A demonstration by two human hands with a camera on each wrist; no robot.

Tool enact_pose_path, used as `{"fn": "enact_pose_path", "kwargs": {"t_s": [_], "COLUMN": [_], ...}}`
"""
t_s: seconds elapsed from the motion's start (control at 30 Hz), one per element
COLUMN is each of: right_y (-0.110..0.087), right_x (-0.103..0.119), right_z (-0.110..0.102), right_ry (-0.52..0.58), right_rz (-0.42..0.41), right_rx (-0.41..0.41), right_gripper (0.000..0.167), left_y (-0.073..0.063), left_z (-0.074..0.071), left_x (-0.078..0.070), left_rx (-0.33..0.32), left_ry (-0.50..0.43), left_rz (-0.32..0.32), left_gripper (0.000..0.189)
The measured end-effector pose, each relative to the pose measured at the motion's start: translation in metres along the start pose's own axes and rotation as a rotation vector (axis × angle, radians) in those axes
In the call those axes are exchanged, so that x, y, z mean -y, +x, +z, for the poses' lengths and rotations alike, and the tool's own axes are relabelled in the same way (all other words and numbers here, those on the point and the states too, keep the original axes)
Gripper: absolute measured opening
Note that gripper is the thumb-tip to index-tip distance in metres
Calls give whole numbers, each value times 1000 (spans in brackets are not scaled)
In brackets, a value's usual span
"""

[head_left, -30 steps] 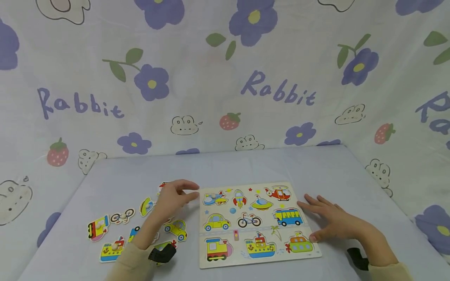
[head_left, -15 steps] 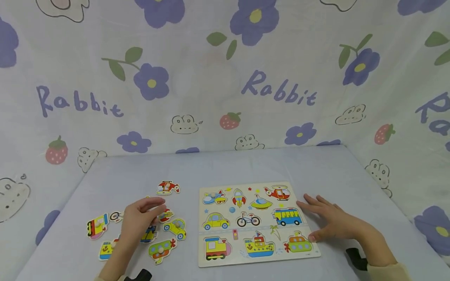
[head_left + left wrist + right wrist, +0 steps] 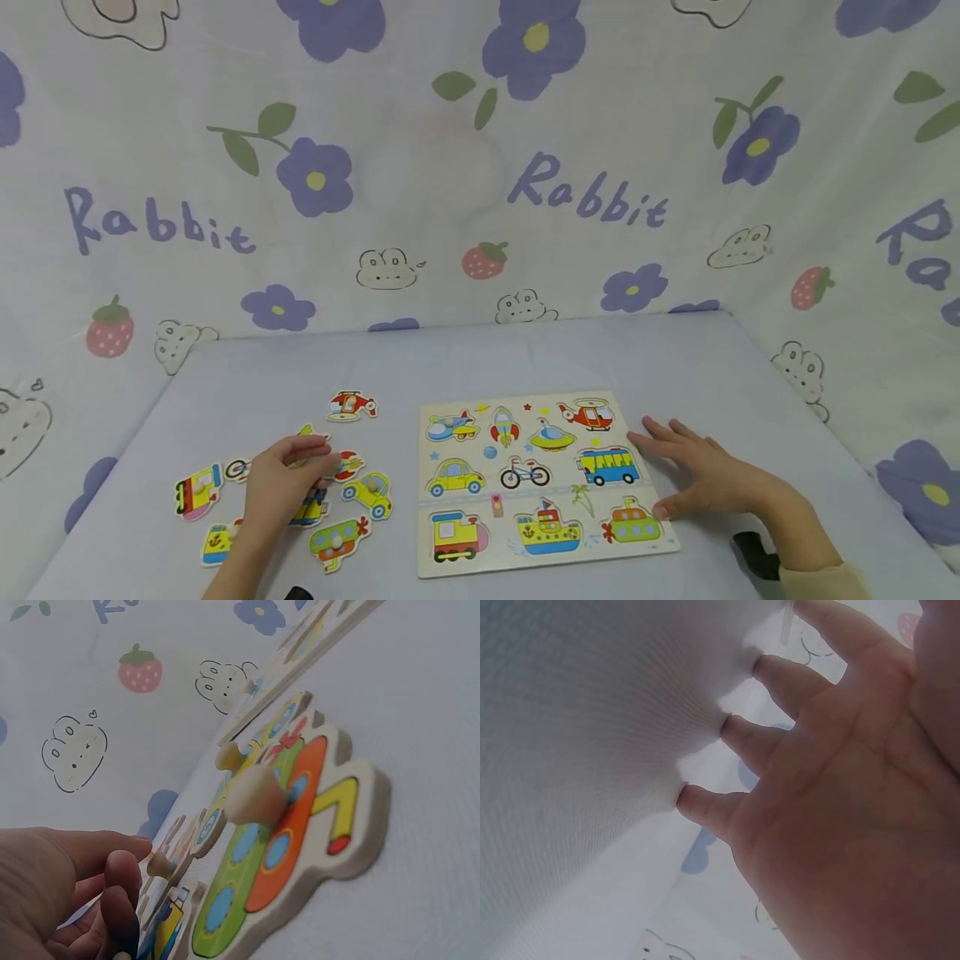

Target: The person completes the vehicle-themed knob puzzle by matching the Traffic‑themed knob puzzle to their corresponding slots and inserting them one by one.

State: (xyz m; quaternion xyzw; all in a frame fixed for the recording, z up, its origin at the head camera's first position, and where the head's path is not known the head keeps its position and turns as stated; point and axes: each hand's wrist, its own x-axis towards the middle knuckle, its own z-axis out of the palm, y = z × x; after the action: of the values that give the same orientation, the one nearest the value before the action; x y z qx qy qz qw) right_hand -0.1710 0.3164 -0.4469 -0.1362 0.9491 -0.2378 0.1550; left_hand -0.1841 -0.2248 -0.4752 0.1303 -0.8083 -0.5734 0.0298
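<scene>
Left hand (image 3: 279, 485) over the loose pieces on the left, fingers bent beside the rocket piece (image 3: 349, 467) and bus piece (image 3: 312, 508); can't tell if it grips one. Submarine piece (image 3: 340, 542) nearer, helicopter piece (image 3: 351, 407) farther. Puzzle board (image 3: 498, 535) flat, right of them. Right hand (image 3: 708, 477) spread, thumb and index at board's right edge, other fingertips on the cloth (image 3: 540, 358).

A plain, pale cream fabric sleeve (image 3: 827, 582) ends on the right forearm, leaving the right hand (image 3: 701, 477) bare. Against its cuff shows a black, curved, blunt-ended piece (image 3: 756, 556). Beside the left forearm, a small, rounded black piece (image 3: 298, 593) is mostly cut off by the head view's lower edge; the left hand (image 3: 279, 482) is bare too.
</scene>
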Motion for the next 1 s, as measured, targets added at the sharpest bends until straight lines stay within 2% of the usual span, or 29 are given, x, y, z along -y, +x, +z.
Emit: {"fn": "enact_pose_path", "kwargs": {"t_s": [0.2,0.37,0.47,0.57,0.67,1.0], "right_y": [-2,-1,-1,-2,-2,-2], "right_x": [-2,0,0,-2,-2,-1], "right_z": [0,1,-1,-4,-6,-2], "right_ry": [16,26,14,-15,-24,13], "right_rz": [15,-9,-1,-7,-16,5], "right_rx": [10,2,-3,-17,-23,6], "right_gripper": [104,102,104,104,104,104], "left_y": [-1,-2,-1,1,2,-5], "left_z": [4,3,3,4,4,4], "left_x": [5,3,-2,-6,-7,-4], "left_rx": [9,-14,-29,-46,-56,-40], "left_ry": [19,54,112,194,232,137], "left_rz": [-25,-15,1,49,75,63], "left_gripper": [46,52,55,54,50,39]}}
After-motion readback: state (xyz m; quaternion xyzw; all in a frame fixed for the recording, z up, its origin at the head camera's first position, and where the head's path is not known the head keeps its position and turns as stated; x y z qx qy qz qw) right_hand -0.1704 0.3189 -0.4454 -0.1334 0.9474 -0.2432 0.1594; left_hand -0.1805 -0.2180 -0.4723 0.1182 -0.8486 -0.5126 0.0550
